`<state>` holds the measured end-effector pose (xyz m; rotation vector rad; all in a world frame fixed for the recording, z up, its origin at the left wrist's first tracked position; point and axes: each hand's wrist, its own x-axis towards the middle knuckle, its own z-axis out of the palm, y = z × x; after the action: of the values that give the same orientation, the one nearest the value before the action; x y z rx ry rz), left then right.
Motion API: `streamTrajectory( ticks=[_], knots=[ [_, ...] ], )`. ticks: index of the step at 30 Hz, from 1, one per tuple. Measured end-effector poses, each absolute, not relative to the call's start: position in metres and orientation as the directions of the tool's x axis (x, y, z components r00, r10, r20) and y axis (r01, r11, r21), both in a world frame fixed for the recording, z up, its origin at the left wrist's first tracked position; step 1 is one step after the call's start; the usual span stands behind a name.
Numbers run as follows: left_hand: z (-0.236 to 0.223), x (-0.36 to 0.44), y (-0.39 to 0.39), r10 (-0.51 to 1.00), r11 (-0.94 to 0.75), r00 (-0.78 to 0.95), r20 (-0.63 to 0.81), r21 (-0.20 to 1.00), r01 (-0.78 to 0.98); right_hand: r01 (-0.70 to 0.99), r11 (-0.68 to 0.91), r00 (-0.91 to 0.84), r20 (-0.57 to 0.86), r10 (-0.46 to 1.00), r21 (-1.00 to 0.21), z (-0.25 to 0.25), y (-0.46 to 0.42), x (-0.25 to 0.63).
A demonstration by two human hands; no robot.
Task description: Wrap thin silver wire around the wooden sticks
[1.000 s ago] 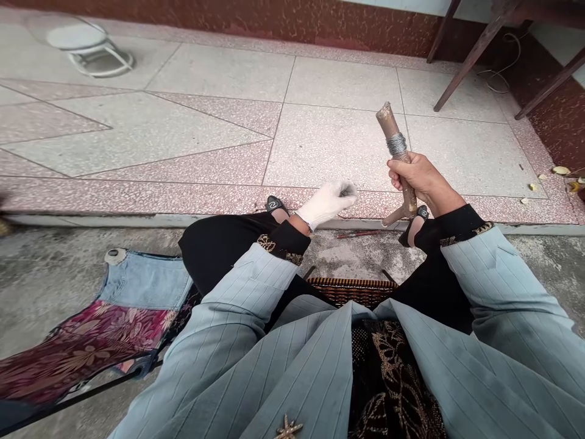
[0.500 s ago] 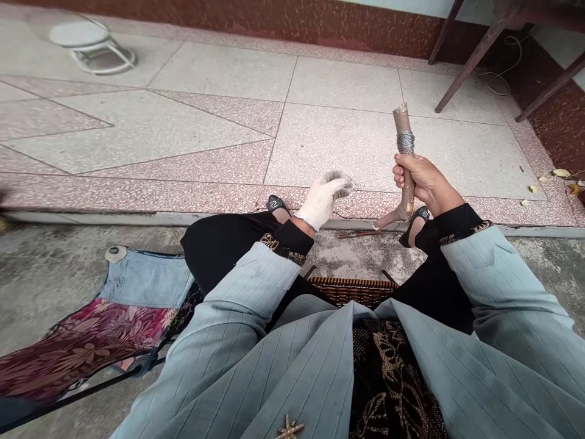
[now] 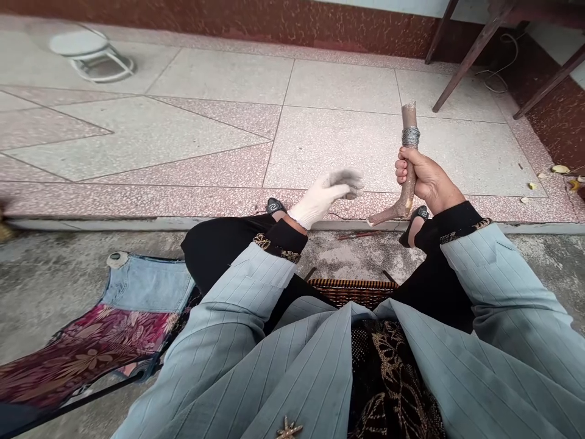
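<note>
Wicker edge seen at 12 o'clock, between the knees. Left hand, white-gloved, held at 11 o'clock: fingers blurred, half open, nothing seen gripped. Bent branch held at 1 o'clock, clasped by closed right-hand fingers just below wire coil. White stool noted at 10 o'clock.
</note>
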<state>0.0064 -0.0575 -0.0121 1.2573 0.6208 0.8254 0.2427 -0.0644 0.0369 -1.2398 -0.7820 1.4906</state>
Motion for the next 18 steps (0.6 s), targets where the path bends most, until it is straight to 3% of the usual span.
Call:
streamTrajectory(
  ticks=[9, 18],
  knots=[
    [-0.01, -0.006, -0.05, 0.744, -0.245, 0.656, 0.131, 0.966, 0.084, -0.38, -0.294, 0.042, -0.334, 0.942, -0.877, 0.041, -0.064, 0.244],
    [-0.021, 0.008, -0.051, 0.815, -0.48, 0.531, 0.232, 0.784, 0.393, -0.291, -0.283, 0.025, -0.304, 0.952, -0.914, 0.046, -0.066, 0.241]
  ],
)
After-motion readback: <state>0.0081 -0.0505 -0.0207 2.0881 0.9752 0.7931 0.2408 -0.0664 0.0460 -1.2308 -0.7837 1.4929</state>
